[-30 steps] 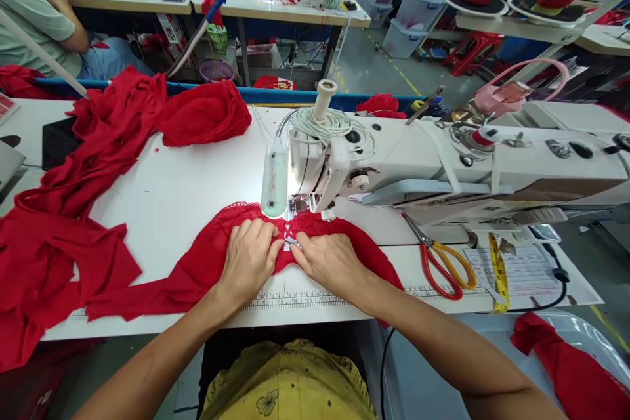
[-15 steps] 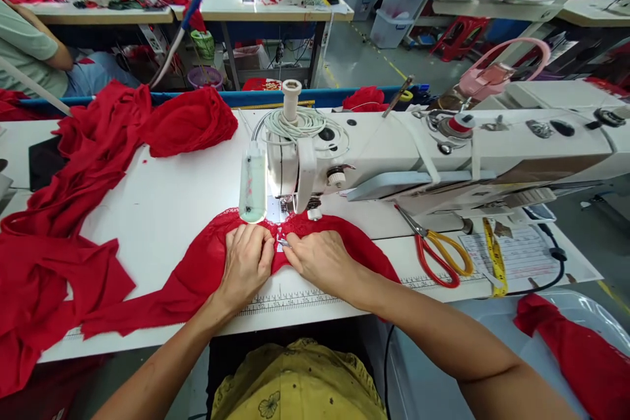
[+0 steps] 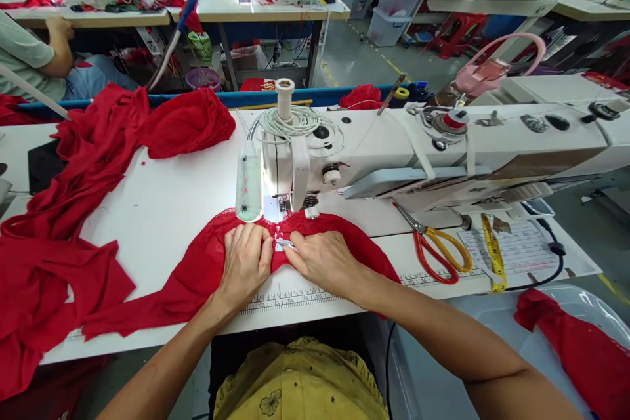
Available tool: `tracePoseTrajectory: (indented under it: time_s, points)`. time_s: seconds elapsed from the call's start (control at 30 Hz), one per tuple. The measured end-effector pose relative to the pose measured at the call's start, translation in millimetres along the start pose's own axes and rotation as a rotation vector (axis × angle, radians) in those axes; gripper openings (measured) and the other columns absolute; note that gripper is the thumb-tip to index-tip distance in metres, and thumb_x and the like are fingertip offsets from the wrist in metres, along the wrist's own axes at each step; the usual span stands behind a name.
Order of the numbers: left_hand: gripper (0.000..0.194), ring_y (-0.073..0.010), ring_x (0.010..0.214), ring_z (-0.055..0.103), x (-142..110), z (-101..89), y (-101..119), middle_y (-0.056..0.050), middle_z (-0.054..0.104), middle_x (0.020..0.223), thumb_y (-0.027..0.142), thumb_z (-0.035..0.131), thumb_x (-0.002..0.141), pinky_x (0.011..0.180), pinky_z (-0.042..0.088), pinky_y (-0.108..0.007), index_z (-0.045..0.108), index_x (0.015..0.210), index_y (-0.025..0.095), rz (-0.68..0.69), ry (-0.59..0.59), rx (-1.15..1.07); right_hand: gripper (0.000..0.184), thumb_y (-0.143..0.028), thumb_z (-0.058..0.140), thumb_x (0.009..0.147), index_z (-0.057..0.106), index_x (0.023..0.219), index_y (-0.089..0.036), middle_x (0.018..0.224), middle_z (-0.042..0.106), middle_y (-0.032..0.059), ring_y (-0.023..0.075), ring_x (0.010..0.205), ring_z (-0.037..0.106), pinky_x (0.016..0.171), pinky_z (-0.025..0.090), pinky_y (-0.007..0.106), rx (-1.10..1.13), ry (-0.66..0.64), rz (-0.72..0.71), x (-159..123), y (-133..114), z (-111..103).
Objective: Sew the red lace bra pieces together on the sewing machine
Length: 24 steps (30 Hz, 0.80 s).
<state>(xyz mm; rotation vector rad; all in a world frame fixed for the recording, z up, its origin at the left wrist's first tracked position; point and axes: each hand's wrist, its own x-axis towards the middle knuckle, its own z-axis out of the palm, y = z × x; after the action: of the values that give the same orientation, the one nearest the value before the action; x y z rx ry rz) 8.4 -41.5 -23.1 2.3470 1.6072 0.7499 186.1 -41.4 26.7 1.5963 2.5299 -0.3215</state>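
A piece of red fabric (image 3: 197, 269) with lace along its upper edge lies under the needle area of a white sewing machine (image 3: 384, 144). My left hand (image 3: 247, 256) rests on this fabric just left of the presser foot (image 3: 284, 205), fingers closed and pinching its edge. From between the thumb and fingers of my right hand (image 3: 319, 259) sticks out a small pointed metal tool (image 3: 285, 244); the fist hides most of it, so I cannot tell its kind. Its tip touches or nearly touches the fabric in the gap between both hands, below the needle.
Piled red fabric (image 3: 93, 170) covers the left of the table. Scissors (image 3: 438, 252) with red and yellow handles and a yellow tape measure (image 3: 493, 252) lie at the right. A grey bin (image 3: 472, 341) holds more red cloth. Beyond the table sits another person (image 3: 29, 59).
The metal tool shows a little more beyond my right fingers. Both hands stay at the same spot on the fabric. The other person's hand has risen.
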Motion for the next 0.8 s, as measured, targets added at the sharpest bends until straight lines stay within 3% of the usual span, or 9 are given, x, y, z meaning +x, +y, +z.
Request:
tracePoseTrajectory:
  time_s: [0.27,0.8]
  points:
    - [0.020,-0.0201,0.077,0.049,-0.7,0.4,-0.9,-0.001,0.055,0.077,0.023,0.042,0.099,0.077,0.035,-0.037,0.048,0.080,0.021,0.004,0.008,-0.005,0.030,-0.028,0.036,0.102,0.060,0.089,-0.015,0.070,0.070,0.0087,0.0212,0.064,0.066,0.055,0.026,0.028,-0.004,-0.009,-0.027,2.8,-0.9,-2.2]
    - [0.020,-0.0205,0.077,0.050,-1.0,0.7,-0.8,-0.001,0.055,0.077,0.023,0.041,0.098,0.077,0.035,-0.038,0.047,0.080,0.022,0.001,0.007,-0.020,0.033,-0.026,0.031,0.104,0.061,0.095,-0.014,0.071,0.071,0.0104,0.0221,0.065,0.067,0.058,0.032,0.028,-0.032,-0.042,-0.074,9.2,-3.9,-0.3]
